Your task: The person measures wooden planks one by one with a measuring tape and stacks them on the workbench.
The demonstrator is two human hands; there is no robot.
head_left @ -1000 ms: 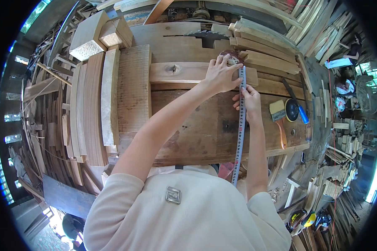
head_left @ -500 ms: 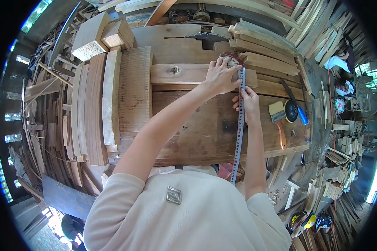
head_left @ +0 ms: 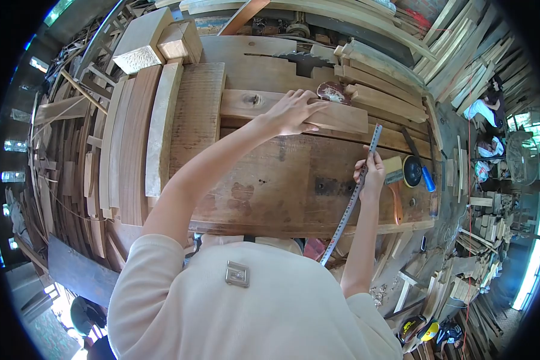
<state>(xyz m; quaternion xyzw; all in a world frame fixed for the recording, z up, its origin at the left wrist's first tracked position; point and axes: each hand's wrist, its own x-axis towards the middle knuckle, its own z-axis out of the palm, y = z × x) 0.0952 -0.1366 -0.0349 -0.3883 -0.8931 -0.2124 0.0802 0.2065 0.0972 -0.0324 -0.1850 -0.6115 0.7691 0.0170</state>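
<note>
Fingers of the right hand (head_left: 373, 175), right of centre, are wrapped round the tape (head_left: 341, 225); the board (head_left: 347, 118) could be shifted if the left hand's (head_left: 295, 113) unclear grip is loose.

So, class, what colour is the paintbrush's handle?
The paintbrush's handle is orange-brown, showing best in the head view.

Bench (head_left: 264, 186) carries the knotted board (head_left: 345, 117), stacked planks (head_left: 384, 84), plus brush (head_left: 397, 204), black disc (head_left: 411, 171) and blue-handled tool (head_left: 428, 179) toward its right end.
</note>
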